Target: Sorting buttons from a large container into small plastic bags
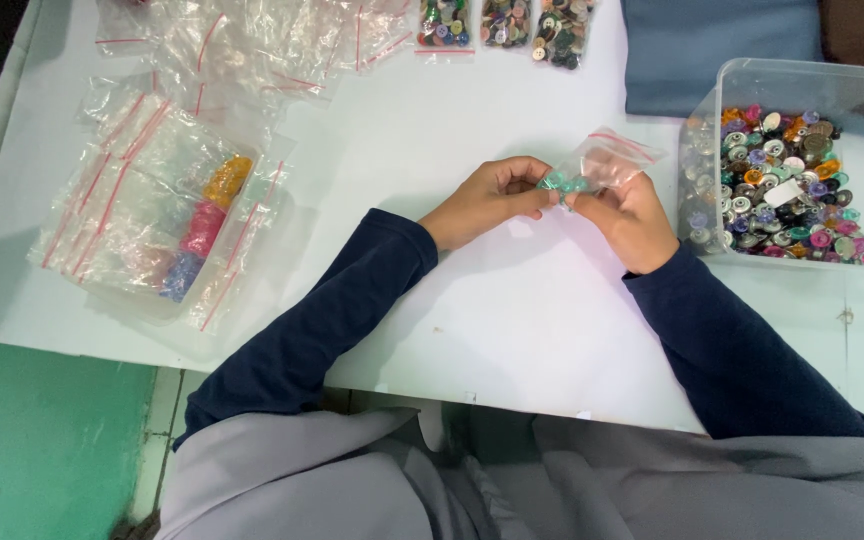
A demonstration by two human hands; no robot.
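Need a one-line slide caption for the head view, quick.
Left hand and right hand hold teal buttons at a small clear bag, beside a button-filled tub.

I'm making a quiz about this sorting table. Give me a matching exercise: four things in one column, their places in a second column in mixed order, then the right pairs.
Things:
1. clear plastic tub of mixed buttons
2. small clear bag
3. stack of empty zip bags
4. three filled button bags

Places:
A. far edge of the white table, centre
B. on the table's left side
C. pinched between the left hand and right hand
D. on the table's right side

Pairs: 1-D, 2-C, 3-B, 4-A
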